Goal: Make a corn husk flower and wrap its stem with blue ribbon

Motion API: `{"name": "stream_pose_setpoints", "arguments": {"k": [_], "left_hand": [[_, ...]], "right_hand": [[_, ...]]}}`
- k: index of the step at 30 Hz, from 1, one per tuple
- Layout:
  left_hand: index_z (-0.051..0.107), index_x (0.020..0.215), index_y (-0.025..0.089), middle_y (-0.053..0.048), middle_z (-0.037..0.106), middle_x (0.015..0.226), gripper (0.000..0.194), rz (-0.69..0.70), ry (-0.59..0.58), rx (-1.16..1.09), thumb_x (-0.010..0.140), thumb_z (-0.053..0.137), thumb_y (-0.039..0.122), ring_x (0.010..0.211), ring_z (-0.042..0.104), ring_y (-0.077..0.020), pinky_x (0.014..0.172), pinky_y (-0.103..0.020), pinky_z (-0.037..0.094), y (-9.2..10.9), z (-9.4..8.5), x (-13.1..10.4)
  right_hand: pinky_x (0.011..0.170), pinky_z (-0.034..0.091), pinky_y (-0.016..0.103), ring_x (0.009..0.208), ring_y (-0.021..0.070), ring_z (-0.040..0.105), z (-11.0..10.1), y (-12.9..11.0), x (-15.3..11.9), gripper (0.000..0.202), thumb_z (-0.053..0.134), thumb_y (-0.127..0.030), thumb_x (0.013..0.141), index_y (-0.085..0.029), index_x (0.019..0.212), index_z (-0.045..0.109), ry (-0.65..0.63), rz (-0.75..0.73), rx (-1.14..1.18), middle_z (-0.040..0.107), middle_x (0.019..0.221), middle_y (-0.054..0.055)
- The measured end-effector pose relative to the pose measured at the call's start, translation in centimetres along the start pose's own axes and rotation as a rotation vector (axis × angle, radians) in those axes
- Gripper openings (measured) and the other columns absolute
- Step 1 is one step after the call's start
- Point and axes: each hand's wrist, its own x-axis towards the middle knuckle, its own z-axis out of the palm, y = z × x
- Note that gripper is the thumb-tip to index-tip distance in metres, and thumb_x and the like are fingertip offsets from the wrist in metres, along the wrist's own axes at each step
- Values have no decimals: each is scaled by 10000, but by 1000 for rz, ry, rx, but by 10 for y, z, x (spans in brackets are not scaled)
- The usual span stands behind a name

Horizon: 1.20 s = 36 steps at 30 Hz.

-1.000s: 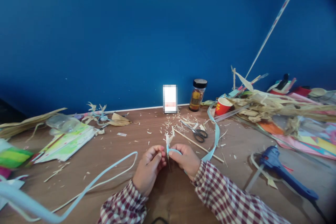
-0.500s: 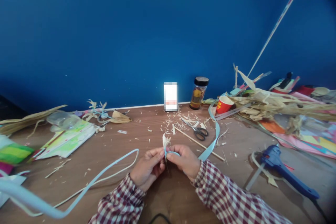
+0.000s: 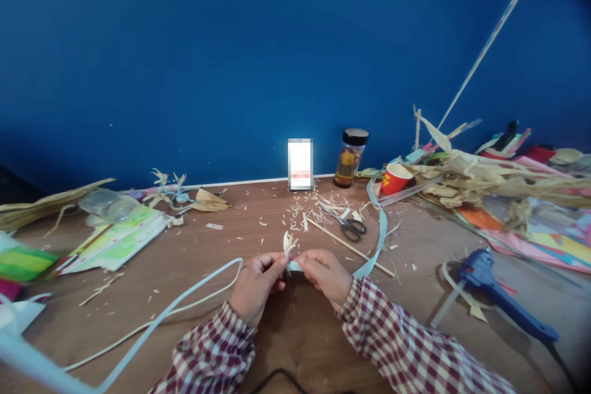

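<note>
My left hand (image 3: 257,286) is closed in a pinch on the thin stem of a small pale flower (image 3: 289,241), which looks made of corn husk and stands upright above the fingertips. Light blue ribbon (image 3: 293,266) runs from the stem across to my right hand (image 3: 327,276), whose thumb and fingers grip it. Beyond that hand a long blue ribbon curves up the table toward a red paper cup (image 3: 396,179). Dark-handled scissors (image 3: 353,229) lie beyond my hands, with a thin wooden stick (image 3: 344,244) and husk scraps nearby.
At right lies a blue glue gun (image 3: 496,295), near a heap of dried husks (image 3: 466,175). A lidded jar (image 3: 349,160) stands by the blue wall. Husk flowers (image 3: 170,188) and a green-and-white packet (image 3: 117,240) are at left. A pale blue cord (image 3: 173,305) loops beside my left arm.
My right hand has drawn slightly away from the stem, and a short flat length of ribbon now shows between my hands. The flower leans a little more to the left.
</note>
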Motion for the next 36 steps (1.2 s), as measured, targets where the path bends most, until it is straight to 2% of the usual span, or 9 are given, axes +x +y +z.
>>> {"name": "stream_pose_setpoints", "arguments": {"k": [3, 6, 9, 12, 17, 29, 36], "left_hand": [[699, 807, 149, -24, 625, 670, 318, 7, 56, 30, 577, 721, 367, 577, 530, -104, 478, -180, 456, 0, 1, -1], [701, 828, 162, -46, 668, 765, 321, 1, 53, 48, 576, 721, 359, 651, 580, -138, 530, -210, 484, 0, 1, -1], [702, 817, 158, -42, 675, 720, 302, -9, 35, 65, 590, 712, 356, 638, 588, -134, 549, -210, 483, -3, 0, 0], [698, 816, 150, -43, 674, 696, 307, -25, 38, 47, 594, 711, 361, 624, 587, -125, 547, -204, 476, -6, -1, 1], [697, 785, 125, -47, 661, 654, 327, -25, 86, -6, 559, 737, 358, 581, 570, -112, 543, -205, 467, -6, 0, 1], [676, 756, 106, -10, 621, 580, 319, -35, 80, -71, 533, 759, 318, 507, 509, -64, 509, -172, 419, -2, 0, 1], [655, 766, 113, 24, 569, 546, 291, -17, 12, -58, 584, 730, 328, 482, 448, -46, 475, -158, 358, -4, 1, 1]], "right_hand": [[460, 234, 213, 459, 73, 302, 0, 1, 0, 227, 499, -328, 753, -148, 662, 603, 0, -51, -68, 412, 480, -52], [461, 244, 214, 463, 76, 311, 0, 1, -4, 224, 508, -340, 764, -153, 686, 603, 48, -120, -237, 441, 504, -42], [454, 234, 220, 448, 81, 312, 1, -2, -8, 221, 496, -340, 782, -170, 680, 592, 135, -180, -423, 420, 480, -45], [477, 253, 223, 467, 87, 349, 1, -4, -10, 213, 481, -330, 798, -183, 688, 587, 153, -223, -513, 440, 498, -41], [494, 273, 225, 476, 91, 367, 1, -4, -10, 230, 459, -342, 817, -182, 703, 579, 149, -242, -535, 452, 511, -35], [500, 280, 216, 483, 86, 383, 3, -6, -12, 227, 459, -343, 819, -176, 704, 560, 190, -261, -600, 453, 513, -40], [494, 294, 202, 478, 79, 362, 3, -10, -12, 227, 440, -327, 824, -175, 698, 551, 153, -231, -499, 434, 520, -49]]}}
